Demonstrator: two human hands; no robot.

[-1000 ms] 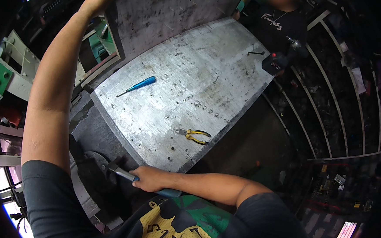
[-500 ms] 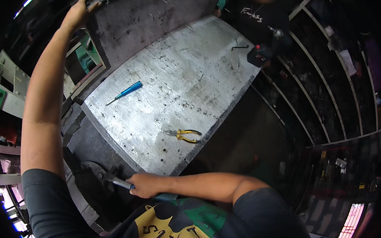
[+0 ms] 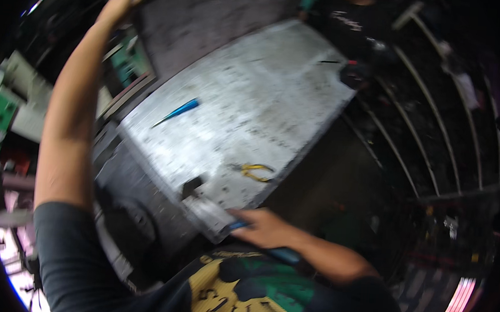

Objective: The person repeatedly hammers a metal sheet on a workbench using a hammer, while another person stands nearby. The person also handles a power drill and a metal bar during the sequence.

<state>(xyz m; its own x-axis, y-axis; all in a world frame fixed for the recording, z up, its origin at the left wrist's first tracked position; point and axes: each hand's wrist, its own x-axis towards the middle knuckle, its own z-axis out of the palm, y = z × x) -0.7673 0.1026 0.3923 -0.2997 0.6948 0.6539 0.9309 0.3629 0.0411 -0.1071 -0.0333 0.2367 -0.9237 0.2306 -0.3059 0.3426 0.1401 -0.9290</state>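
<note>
My right hand is closed round the blue grip of a hammer, smeared by motion. Its dark head hangs over the near corner of a scuffed metal plate. Up at the far left, my left hand is closed on the top edge of a dark upright panel, which stands along the plate's far side. On the plate lie a blue-handled screwdriver and, closer to my right hand, yellow-and-black pliers.
Across the plate stands another person in a dark shirt. A dark power tool rests at the plate's far right corner, beside a thin dark rod. Shelving runs along the right. A dark round base sits below the near left edge.
My right hand has swung the hammer up and right, from beside the round base to over the plate's near corner. My left hand keeps its hold. The whole view has shifted slightly.
</note>
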